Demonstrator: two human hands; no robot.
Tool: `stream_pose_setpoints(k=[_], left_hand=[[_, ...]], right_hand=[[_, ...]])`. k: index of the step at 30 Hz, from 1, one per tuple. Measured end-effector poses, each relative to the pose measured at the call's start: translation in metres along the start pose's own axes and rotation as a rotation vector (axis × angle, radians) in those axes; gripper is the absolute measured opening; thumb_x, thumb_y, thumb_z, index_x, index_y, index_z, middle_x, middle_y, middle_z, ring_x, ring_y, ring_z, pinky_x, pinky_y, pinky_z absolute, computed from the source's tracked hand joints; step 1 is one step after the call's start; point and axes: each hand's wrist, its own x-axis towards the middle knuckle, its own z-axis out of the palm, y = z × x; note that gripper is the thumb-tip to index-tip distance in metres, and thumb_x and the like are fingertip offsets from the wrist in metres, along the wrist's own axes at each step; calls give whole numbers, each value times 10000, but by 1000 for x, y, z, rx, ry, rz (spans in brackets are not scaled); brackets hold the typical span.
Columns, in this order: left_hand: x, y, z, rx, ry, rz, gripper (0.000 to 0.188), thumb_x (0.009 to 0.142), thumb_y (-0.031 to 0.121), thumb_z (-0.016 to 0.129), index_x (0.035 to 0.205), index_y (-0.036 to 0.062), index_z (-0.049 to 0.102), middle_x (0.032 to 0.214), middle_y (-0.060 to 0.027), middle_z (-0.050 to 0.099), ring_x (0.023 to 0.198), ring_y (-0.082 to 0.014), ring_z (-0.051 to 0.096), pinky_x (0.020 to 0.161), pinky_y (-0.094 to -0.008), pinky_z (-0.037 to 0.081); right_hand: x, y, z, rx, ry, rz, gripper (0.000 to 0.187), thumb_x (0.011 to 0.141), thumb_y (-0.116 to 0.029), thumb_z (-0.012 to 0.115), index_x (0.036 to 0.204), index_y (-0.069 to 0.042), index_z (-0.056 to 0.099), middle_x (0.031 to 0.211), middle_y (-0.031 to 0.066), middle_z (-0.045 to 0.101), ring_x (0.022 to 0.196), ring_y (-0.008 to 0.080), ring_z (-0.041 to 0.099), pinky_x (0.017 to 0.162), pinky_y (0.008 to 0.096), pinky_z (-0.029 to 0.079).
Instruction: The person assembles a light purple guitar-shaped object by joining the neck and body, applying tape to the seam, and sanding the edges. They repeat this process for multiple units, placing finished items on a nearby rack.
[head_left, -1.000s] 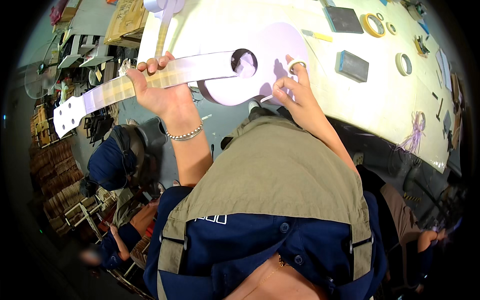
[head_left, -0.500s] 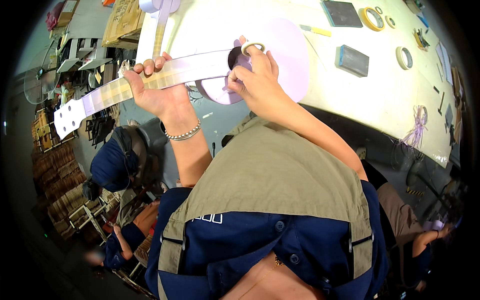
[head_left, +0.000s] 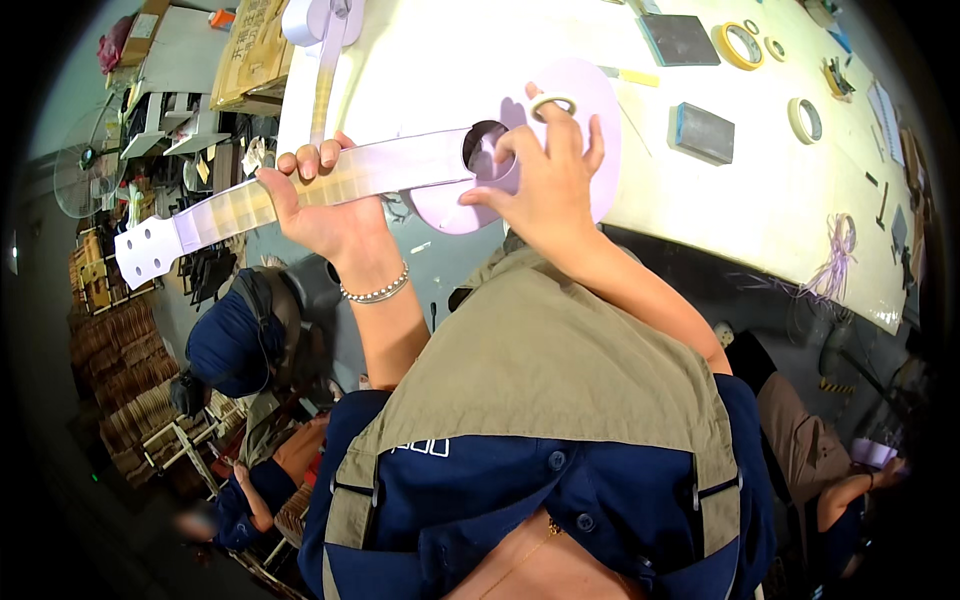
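A lilac ukulele [head_left: 445,210] lies with its body over the table edge, its neck pointing left toward a white, stringless headstock [head_left: 146,252]. Yellowish tape [head_left: 245,208] covers part of the neck. My left hand [head_left: 335,215] is wrapped round the neck, thumb in front and fingertips over the far side. Beside the round sound hole [head_left: 484,150], my right hand [head_left: 553,195] is spread over the body, thumb and fingers apart. A narrow roll of pale tape [head_left: 540,101] hangs looped on one of its fingers.
On the white table [head_left: 730,210] sit grey sanding blocks [head_left: 704,133], tape rolls [head_left: 804,120], a yellow-handled cutter [head_left: 636,76] and lilac strips [head_left: 840,245]. Another lilac ukulele [head_left: 303,22] stands at the far left. A person in a blue cap [head_left: 230,335] is near my left.
My right thumb and fingers have parted from a pinch at the ukulele's near edge, and the hand has shifted right. The ukulele has moved slightly nearer and right with my left hand.
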Motion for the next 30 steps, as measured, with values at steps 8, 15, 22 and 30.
stream_pose_setpoints(k=[8, 15, 22, 30], left_hand=[[4, -2, 1, -4, 16, 7, 280, 821, 353, 609, 754, 121, 467, 632, 19, 392, 636, -154, 435, 831, -387, 390], [-2, -34, 22, 504, 61, 562, 477, 864, 76, 552, 1263, 94, 291, 1129, -113, 445, 914, -276, 555, 865, -429, 476], [-13, -1, 23, 1164, -765, 510, 338, 844, 72, 582, 1174, 20, 529, 1387, -166, 235, 1095, -288, 500, 898, -391, 450], [-37, -4, 46, 931, -758, 418, 165, 643, 108, 773, 784, 77, 693, 1305, -173, 321, 1079, -229, 502, 861, -336, 454]], right_hand=[[-3, 30, -9, 407, 49, 22, 255, 792, -27, 585, 1011, -83, 468, 921, 83, 636, 845, 222, 584, 926, 396, 305], [0, 12, -22, 791, -74, -4, 237, 869, -54, 518, 1061, -19, 383, 928, 115, 662, 841, 170, 623, 724, 254, 457], [18, -7, -38, 838, -131, -304, 270, 863, -54, 544, 1068, -25, 370, 945, 140, 636, 851, 189, 628, 753, 264, 458], [29, -25, -50, 589, -49, -455, 333, 751, 31, 629, 1039, -41, 478, 944, 82, 602, 785, 245, 580, 692, 324, 450]])
